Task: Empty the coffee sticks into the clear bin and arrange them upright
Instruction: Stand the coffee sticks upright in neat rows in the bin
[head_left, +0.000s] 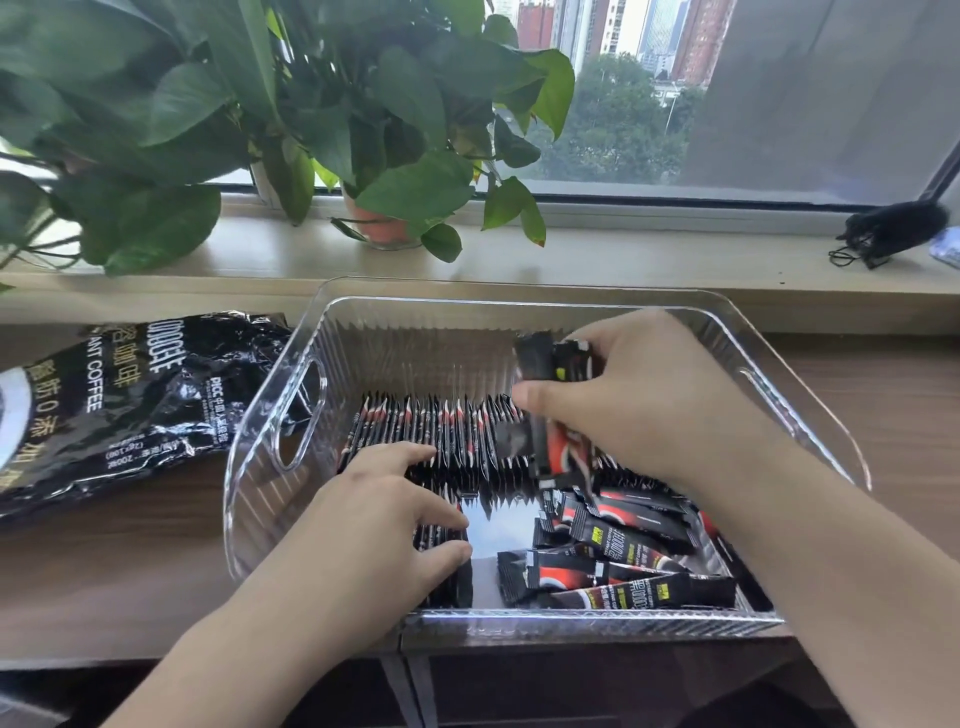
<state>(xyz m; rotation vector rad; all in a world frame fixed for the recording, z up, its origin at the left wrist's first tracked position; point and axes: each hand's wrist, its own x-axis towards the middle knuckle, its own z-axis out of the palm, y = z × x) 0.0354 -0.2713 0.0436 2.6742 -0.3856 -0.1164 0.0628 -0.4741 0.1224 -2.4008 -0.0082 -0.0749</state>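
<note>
The clear ribbed bin (280, 415) stands on the wooden table in front of me. Inside it, a packed row of black-and-red coffee sticks (447, 431) stands upright across the middle-left. Loose coffee sticks (618, 551) lie flat in the near right corner. My left hand (384, 525) reaches into the bin, its fingers resting against the upright row and a second short row near the front wall. My right hand (644, 395) grips a small bundle of sticks (553, 358) upright at the right end of the row.
The crumpled black instant coffee bag (119, 400) lies on the table left of the bin. Potted plants (384, 156) stand on the windowsill behind, and a black fuzzy object (888, 234) lies at the sill's right end. The table edge runs just below the bin.
</note>
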